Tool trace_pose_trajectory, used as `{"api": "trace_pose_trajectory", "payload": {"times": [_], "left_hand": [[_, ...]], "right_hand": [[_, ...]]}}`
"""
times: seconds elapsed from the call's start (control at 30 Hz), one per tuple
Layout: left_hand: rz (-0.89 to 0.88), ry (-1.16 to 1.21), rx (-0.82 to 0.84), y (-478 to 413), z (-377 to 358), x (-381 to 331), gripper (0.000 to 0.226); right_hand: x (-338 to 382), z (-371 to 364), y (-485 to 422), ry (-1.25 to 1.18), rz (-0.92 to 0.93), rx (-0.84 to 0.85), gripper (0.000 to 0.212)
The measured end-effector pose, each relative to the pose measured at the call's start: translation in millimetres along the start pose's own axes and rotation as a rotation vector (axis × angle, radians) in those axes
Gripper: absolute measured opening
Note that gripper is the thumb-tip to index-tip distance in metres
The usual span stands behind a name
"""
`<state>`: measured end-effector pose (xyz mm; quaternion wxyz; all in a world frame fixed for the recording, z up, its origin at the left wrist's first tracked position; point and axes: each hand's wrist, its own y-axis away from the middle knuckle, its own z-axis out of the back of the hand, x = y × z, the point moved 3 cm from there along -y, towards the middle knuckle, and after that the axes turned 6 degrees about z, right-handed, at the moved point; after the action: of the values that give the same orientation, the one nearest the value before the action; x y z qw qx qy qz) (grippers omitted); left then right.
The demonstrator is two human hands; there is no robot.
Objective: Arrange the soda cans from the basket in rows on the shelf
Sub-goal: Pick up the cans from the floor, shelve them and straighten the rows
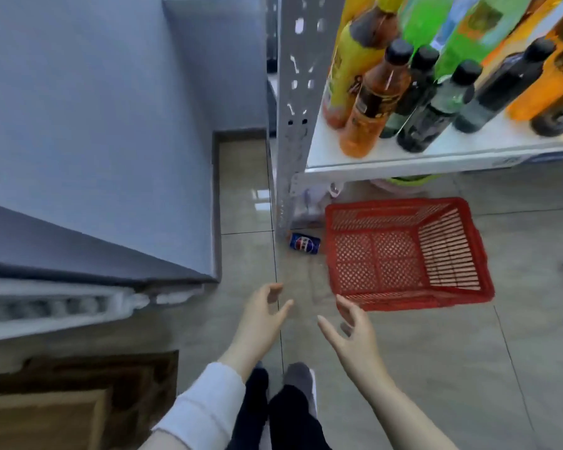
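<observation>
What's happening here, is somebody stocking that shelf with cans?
A person stands over a red plastic basket on the tiled floor, with no cans showing inside it. One blue Pepsi can lies on its side on the floor, just left of the basket by the shelf post. The left grip and right grip are both open and hold nothing, hovering above the floor. The white shelf above carries only drink bottles in this view.

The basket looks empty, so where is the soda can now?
Head view: the soda can lies on its side on the floor, left of the red basket, by the shelf post.
</observation>
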<state>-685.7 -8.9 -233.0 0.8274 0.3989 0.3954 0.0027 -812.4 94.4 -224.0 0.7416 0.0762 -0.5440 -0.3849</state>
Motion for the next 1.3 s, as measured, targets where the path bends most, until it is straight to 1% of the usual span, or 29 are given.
{"api": "trace_pose_trajectory", "payload": {"times": [0.07,0.17,0.23,0.3,0.37,0.47,0.57,0.6,0.67,0.7,0.73,0.8,0.9,0.97,1.03,1.07,1.13,1.17,1.23,1.3], "left_hand": [[0.082,0.034,0.040,-47.4,-23.4,50.0,0.039],[0.129,0.058,0.067,-120.9,-54.5,110.4,0.040],[0.119,0.063,0.097,-163.6,-70.2,129.0,0.041],[0.153,0.101,0.131,-209.9,-95.4,155.8,0.042],[0.157,0.094,0.132,-255.1,-114.2,171.8,0.046],[0.175,0.063,0.166,-325.5,-139.7,199.7,0.057],[0.219,0.163,0.132,-381.4,-151.0,212.7,0.068],[0.225,0.205,0.111,-397.3,-154.0,212.7,0.070],[0.222,0.286,0.081,-422.4,-159.7,208.6,0.072],[0.211,0.318,0.071,-432.1,-162.7,205.4,0.072],[0.191,0.338,0.062,-440.6,-165.4,202.3,0.073],[0.133,0.347,0.048,-453.6,-169.3,195.3,0.072],[0.102,0.366,0.053,-465.5,-173.7,188.2,0.046],[0.110,0.402,0.060,-470.0,-177.4,185.3,0.037],[0.114,0.418,0.044,-471.8,-178.2,184.2,0.038],[0.115,0.407,0.031,-472.5,-177.7,184.0,0.040],[0.114,0.392,0.024,-474.0,-177.1,185.8,0.042],[0.112,0.393,0.036,-472.7,-176.7,187.0,0.042],[0.119,0.419,0.054,-470.8,-174.9,192.3,0.042],[0.134,0.439,0.074,-463.1,-171.2,199.0,0.039]], "right_hand": [[-52.6,-37.1,-36.0,-0.070,-0.115,0.017,0.056],[-117.6,-82.8,-95.0,-0.258,-0.264,-0.022,0.062],[-145.6,-99.7,-133.0,-0.403,-0.322,-0.077,0.061],[-185.9,-123.0,-175.8,-0.525,-0.380,-0.103,0.062],[-218.9,-138.8,-222.1,-0.611,-0.426,-0.134,0.065],[-260.6,-159.1,-294.3,-0.712,-0.466,-0.185,0.073],[-282.1,-171.2,-351.8,-0.736,-0.445,-0.314,0.077],[-285.9,-173.8,-368.1,-0.752,-0.429,-0.370,0.085],[-304.2,-177.4,-401.9,-0.775,-0.383,-0.510,0.115],[-317.7,-177.6,-419.3,-0.775,-0.346,-0.580,0.124],[-324.1,-177.2,-431.0,-0.806,-0.302,-0.629,0.121],[-311.8,-173.9,-435.5,-0.850,-0.240,-0.653,0.102],[-294.4,-171.7,-436.7,-0.823,-0.229,-0.665,0.080],[-295.0,-172.4,-443.5,-0.747,-0.193,-0.649,0.069],[-295.7,-172.4,-448.4,-0.675,-0.173,-0.649,0.066],[-296.6,-171.8,-450.0,-0.659,-0.175,-0.644,0.060],[-300.7,-171.2,-450.0,-0.673,-0.195,-0.632,0.035],[-305.6,-171.0,-449.6,-0.701,-0.207,-0.631,0.027],[-308.0,-172.5,-439.6,-0.754,-0.249,-0.610,0.021],[-304.7,-175.4,-422.9,-0.791,-0.293,-0.533,0.020]]}}
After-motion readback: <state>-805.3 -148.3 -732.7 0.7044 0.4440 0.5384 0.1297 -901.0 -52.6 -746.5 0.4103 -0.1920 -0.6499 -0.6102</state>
